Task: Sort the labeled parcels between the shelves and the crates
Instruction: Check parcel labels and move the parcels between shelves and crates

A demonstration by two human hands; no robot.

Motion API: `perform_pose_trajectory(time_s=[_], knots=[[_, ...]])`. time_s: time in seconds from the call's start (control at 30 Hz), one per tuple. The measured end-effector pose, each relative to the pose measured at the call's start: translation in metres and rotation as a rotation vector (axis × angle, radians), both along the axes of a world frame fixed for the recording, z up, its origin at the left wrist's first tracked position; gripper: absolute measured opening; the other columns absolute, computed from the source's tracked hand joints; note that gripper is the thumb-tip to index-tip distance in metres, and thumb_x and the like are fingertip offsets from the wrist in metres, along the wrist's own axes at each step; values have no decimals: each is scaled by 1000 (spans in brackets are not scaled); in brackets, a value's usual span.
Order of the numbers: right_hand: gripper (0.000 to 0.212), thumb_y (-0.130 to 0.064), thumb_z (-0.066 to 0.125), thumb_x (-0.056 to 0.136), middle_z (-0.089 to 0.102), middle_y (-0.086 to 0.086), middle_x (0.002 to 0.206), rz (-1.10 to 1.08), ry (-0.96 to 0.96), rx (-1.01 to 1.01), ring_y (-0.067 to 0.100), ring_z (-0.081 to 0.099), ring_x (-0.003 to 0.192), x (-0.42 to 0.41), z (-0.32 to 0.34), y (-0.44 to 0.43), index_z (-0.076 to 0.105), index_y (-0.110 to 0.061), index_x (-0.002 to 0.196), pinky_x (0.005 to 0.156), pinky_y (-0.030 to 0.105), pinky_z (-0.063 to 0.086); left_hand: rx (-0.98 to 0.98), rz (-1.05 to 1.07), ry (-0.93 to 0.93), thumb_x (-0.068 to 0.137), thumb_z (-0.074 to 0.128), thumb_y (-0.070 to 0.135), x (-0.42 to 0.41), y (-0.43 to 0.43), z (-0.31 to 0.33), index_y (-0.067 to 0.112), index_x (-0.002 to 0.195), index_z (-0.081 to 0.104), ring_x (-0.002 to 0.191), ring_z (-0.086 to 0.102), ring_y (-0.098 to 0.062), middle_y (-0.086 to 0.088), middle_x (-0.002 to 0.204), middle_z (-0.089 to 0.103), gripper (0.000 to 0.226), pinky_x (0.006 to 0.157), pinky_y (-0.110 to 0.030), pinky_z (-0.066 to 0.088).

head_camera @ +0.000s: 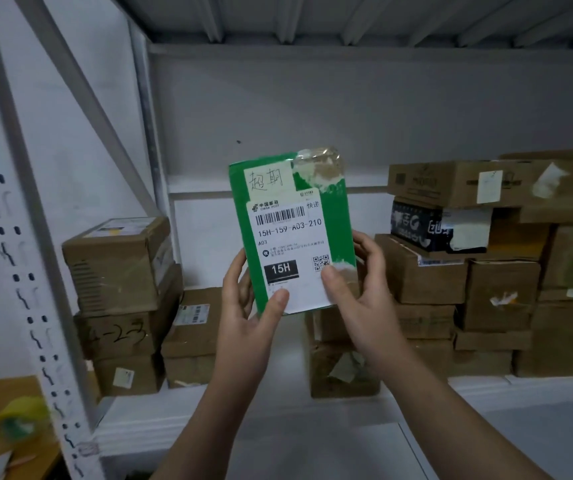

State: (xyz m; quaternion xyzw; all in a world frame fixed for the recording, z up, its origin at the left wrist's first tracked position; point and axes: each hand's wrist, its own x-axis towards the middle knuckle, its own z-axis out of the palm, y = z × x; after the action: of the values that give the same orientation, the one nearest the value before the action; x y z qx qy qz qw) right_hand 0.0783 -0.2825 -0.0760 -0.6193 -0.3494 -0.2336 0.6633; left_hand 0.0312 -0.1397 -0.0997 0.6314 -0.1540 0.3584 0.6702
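Left grip [247,317] and right grip [364,285] clasp the green parcel [292,233], cardboard boxes [423,271] crowding the shelf [208,414] behind.

Left hand [250,306] and right hand [357,289] hold a green parcel [333,216] upright before shelved boxes [430,271].

Green parcel [337,216], white label [288,244]; brown boxes [118,265]; roll [21,417] maybe yellow-green.

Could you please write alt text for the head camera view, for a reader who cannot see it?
A left hand and a right hand hold a green parcel upright, its white shipping label, marked 15H, facing the camera. Behind it, brown cardboard boxes sit stacked on a white metal shelf.
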Motion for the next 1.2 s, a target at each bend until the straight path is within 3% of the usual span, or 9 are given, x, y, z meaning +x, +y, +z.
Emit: perform_pose_trajectory(time_s=[0.17,0.37,0.47,0.57,0.67,0.8,0.93,1.1,1.2], knots=[[47,-33,60,84,53,-27,121,13,17,7,-6,50,115,-5,-7,20,39,-36,125,94,13,44,-24,31,10,77,67,26,-6,16,-6,55,123,40,119,56,-12,4,129,58,61,82,-17,51],[50,-31,59,87,52,-4,131,-10,46,15,8,51,122,-13,-14,39,36,-31,131,104,38,44,-28,45,2,85,64,11,-10,31,-12,46,127,40,114,57,-3,17,123,60,60,82,-14,49],[48,-28,62,88,53,-11,129,-40,59,33,3,51,120,-15,-20,46,37,-35,129,100,28,45,-28,45,26,86,64,9,-9,38,-16,32,139,33,113,56,0,13,127,56,65,85,-15,49],[48,-30,66,83,56,-26,120,-85,90,67,-6,51,115,-18,-28,51,40,-42,122,90,12,45,-7,3,67,83,70,20,-8,44,-20,34,140,35,119,54,-8,5,135,52,68,92,-28,52],[48,-32,67,82,54,-40,112,-147,121,104,-14,50,111,-27,-36,53,39,-45,119,84,4,43,26,-29,42,77,70,29,-8,42,-20,33,139,34,121,54,-14,-3,137,49,71,90,-28,52],[47,-35,68,80,59,-26,116,-228,163,187,-6,55,111,-41,-51,46,41,-45,118,85,10,46,48,-67,-21,79,70,28,-8,30,-28,26,138,33,117,57,-19,-4,132,53,70,87,-26,51],[51,-41,66,76,60,-25,115,-283,171,235,0,57,112,-62,-65,22,40,-41,120,91,21,49,70,-104,-38,80,71,27,-20,5,-39,30,136,35,119,55,-17,-2,133,52,67,86,-21,51],[50,-32,66,82,58,-27,115,-361,187,269,1,56,113,-95,-78,-39,38,-37,123,87,17,47,82,-218,31,80,71,23,-43,-57,-48,24,139,32,119,56,-20,-5,134,51,70,88,-28,52],[48,-25,64,86,57,-36,112,-451,186,242,-5,55,112,-119,-92,-97,37,-33,124,86,13,46,86,-289,51,80,71,15,-59,-115,-60,22,138,33,114,59,-12,7,129,55,69,83,-21,53]])
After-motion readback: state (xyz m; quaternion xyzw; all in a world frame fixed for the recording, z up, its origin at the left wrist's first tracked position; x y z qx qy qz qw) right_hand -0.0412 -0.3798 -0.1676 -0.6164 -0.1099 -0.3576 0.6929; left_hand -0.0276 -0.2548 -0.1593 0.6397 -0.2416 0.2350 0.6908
